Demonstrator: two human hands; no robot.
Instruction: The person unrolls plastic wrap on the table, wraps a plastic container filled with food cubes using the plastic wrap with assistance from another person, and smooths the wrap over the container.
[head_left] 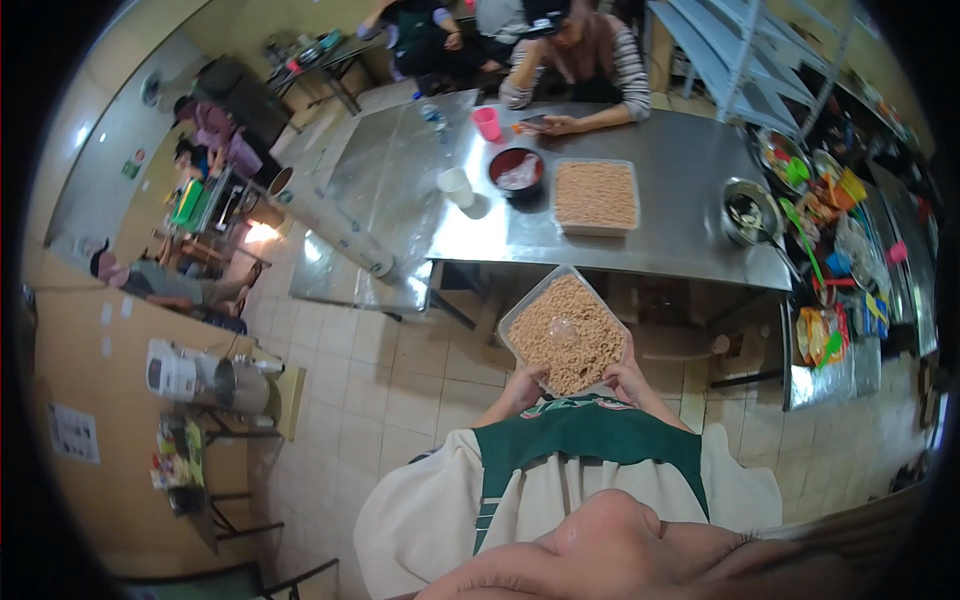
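A clear square plastic tub (507, 333) full of small light-brown pellets is held in front of my apron, beside the near edge of the steel table. Its rim is turned so that one corner points toward the table. My left hand (525, 387) grips the near left side, fingers partly hidden under the tub. On the near right side, my right hand (627, 376) has its fingers wrapped around the wall. A small round clear shape (563, 329) lies on top of the pellets; I cannot make out what it is.
On the steel table (660, 200) stand another filled tub (595, 196), a dark bowl (517, 174), a white cup (456, 187), a pink cup (487, 124) and a metal pot (750, 212). A person (580, 70) sits across it with a phone. A mixer (215, 378) stands left.
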